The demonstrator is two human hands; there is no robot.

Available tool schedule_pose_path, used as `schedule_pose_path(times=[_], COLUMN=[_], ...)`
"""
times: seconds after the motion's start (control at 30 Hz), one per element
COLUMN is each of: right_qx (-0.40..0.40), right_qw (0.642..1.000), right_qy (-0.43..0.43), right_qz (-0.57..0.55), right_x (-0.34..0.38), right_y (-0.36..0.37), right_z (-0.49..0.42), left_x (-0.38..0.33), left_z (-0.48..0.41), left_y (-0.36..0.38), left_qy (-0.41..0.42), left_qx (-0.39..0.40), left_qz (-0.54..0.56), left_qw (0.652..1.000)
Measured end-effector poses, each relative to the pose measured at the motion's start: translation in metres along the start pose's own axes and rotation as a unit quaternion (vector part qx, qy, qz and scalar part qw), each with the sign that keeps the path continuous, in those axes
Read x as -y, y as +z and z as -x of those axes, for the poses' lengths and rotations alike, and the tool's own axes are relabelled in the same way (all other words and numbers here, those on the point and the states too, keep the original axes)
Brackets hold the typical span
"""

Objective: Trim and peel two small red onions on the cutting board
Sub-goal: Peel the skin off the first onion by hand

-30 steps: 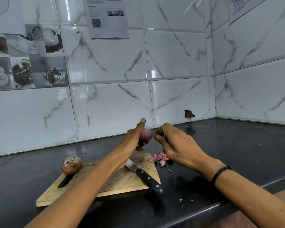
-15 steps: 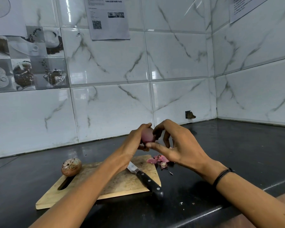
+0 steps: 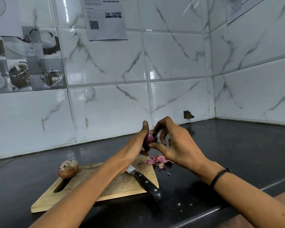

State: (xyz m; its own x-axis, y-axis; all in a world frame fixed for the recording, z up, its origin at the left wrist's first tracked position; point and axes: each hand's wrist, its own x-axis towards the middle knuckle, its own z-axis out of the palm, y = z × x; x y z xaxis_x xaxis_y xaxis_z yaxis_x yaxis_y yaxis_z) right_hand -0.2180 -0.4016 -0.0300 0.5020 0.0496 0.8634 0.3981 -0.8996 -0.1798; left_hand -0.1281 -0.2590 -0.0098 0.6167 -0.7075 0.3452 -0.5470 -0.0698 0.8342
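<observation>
Left grip (image 3: 136,145) holds the red onion (image 3: 150,138), right grip (image 3: 176,145) pinches it, above the cutting board (image 3: 122,184).

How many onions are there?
2. One small red onion is held between the left hand and right hand; the other onion, unpeeled, sits on the cutting board, at its left end. No others show.

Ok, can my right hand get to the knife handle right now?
Probably yes: the knife handle lies uncovered at the cutting board's near corner, below the right hand; the left forearm crosses only the blade. It must release the onion first.
</observation>
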Motion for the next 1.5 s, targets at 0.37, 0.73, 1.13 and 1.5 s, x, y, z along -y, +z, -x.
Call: schedule_pose_path(times=[0.37, 0.73, 1.13, 1.5], right_qx=[-0.008, -0.010, 0.096, 0.005], right_qw=[0.999, 0.999, 0.995, 0.997], right_qy=[0.041, 0.029, 0.010, 0.069], right_qz=[-0.005, -0.024, 0.031, 0.029], right_x=[-0.002, 0.003, 0.000, 0.005], right_y=[0.001, -0.004, -0.001, -0.008], right_z=[-0.001, -0.001, 0.001, 0.002], left_x=[0.004, 0.011, 0.007, 0.004], left_z=[-0.004, -0.008, -0.006, -0.003], left_y=[-0.003, -0.006, -0.007, -0.005], left_qy=[-0.011, -0.004, -0.021, -0.061], left_qx=[0.004, -0.013, -0.038, -0.020], left_qz=[0.031, 0.009, 0.038, 0.113], left_qw=[0.999, 1.000, 0.998, 0.991])
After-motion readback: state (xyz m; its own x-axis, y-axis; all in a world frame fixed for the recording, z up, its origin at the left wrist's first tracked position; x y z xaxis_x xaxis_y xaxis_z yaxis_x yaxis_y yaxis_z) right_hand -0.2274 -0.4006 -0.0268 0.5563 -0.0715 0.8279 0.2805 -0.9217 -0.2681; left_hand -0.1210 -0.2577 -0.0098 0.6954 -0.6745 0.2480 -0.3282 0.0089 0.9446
